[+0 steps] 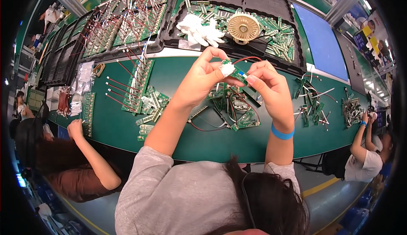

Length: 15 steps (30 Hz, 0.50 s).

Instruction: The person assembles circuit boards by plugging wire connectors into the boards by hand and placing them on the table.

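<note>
At the left end of the green surface (330, 144), a co-worker's curled hand (75, 130), with a bundle of red wires (64, 99) farther off and a green panel (88, 114) just to the right. Far left, rows of boards (140, 27) thick with upstanding red and white wires. Next rightward, a wired panel (142, 82), with loose boards (154, 103) along its right side. Far middle, white gloves (198, 30) at the left of a black tray (301, 61) full of small boards. At centre, raised over the surface, left grip (197, 78) pinched closed on the left end of a small green circuit board (239, 74), with white wrapping (227, 68) about the thumb tip. Beyond, a round gold-coloured fan (243, 28); on the near side, a heap of wired boards (243, 118). Then right grip (269, 84), likewise pinched closed at the board's right end, with a red wire (250, 58) arching between both grips and a blue band (282, 134) at the wrist. Farther right, another pile of boards (313, 103) and, far beyond, a blue sheet (320, 40).
</note>
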{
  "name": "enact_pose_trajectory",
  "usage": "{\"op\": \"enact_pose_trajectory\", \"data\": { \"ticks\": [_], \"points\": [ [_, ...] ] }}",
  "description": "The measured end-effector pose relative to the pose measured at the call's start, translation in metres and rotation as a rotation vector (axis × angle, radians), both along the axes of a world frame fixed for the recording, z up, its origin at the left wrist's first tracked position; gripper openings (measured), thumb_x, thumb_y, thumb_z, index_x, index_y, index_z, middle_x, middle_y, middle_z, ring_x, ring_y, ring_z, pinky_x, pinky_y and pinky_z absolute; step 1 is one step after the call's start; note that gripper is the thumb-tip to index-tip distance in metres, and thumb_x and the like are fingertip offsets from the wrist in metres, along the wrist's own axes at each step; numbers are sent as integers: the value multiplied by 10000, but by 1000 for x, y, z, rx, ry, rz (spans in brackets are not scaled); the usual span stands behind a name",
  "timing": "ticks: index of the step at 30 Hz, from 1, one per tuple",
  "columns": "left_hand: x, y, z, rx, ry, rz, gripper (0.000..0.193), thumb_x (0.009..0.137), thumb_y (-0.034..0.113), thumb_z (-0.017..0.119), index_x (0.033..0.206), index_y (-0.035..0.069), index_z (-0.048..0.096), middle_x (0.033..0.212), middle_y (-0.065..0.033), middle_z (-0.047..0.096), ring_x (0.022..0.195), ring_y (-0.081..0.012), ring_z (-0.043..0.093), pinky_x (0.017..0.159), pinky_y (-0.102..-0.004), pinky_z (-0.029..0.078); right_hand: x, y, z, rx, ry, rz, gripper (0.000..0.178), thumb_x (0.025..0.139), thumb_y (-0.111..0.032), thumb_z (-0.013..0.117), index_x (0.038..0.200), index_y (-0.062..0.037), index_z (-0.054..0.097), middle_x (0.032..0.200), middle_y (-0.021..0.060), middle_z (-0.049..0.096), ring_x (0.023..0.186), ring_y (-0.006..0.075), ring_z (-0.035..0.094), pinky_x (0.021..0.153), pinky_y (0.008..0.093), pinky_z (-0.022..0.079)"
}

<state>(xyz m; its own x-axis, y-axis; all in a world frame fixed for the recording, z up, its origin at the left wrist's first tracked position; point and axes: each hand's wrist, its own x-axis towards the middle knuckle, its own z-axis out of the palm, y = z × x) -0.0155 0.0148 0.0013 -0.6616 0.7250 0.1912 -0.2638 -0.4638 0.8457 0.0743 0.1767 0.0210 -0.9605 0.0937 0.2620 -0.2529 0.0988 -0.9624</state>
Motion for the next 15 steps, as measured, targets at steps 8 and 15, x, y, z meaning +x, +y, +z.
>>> {"op": "enact_pose_trajectory", "data": {
  "ticks": [8, 15],
  "points": [
    [1, 1, -4, -37, -58, -49, 219, 857, 75, 518, 1025, 64, 378, 834, -102, 615, 786, -215, 644, 638, -231, 489, 1, -5, -1, -32, 1, -40, 90, 776, -53, 605, 743, 27, 580, 854, 34, 471, 726, 76, 428, 589, 203, 351],
    [3, 2, -3, 14, -66, -61, 218, 855, 65, 512, 1026, 63, 376, 844, -105, 610, 794, -214, 643, 638, -227, 484, 2, -4, 2, 11, -13, -48, 91, 772, -45, 605, 725, 29, 581, 843, 35, 477, 726, 80, 434, 603, 203, 363]
  ]
}}
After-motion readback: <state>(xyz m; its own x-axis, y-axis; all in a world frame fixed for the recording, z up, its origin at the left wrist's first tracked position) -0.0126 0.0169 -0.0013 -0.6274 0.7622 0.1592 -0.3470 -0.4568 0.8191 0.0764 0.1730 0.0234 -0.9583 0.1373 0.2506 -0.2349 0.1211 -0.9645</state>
